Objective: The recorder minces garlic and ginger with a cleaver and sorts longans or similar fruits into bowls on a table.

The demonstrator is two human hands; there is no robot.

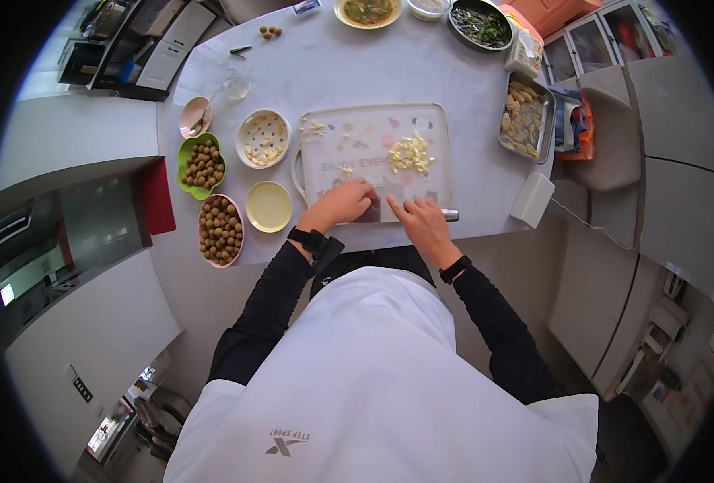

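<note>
My right hand (426, 220) grips a kitchen cleaver by its handle, and the metal end cap (451, 215) shows past my palm. My index finger lies along the broad blade (391, 202). Fingers bent, my left hand (346, 202) rests at the left side of the blade, low on the cutting board (366, 142); what its fingertips hold is hidden. A pile of chopped garlic (411, 154) lies on the board's right half. Small garlic bits (347, 171) are just above my left hand, and more pieces (314, 128) lie at the top left corner.
Left of the board stand a white perforated bowl (264, 115) with garlic cloves, a pale yellow dish (269, 207), and green (182, 158) and pink (241, 238) bowls of longan-like fruit. A metal tray (547, 130) of food, a white box (532, 199) with a cord and a soup bowl (340, 17) lie farther out.
</note>
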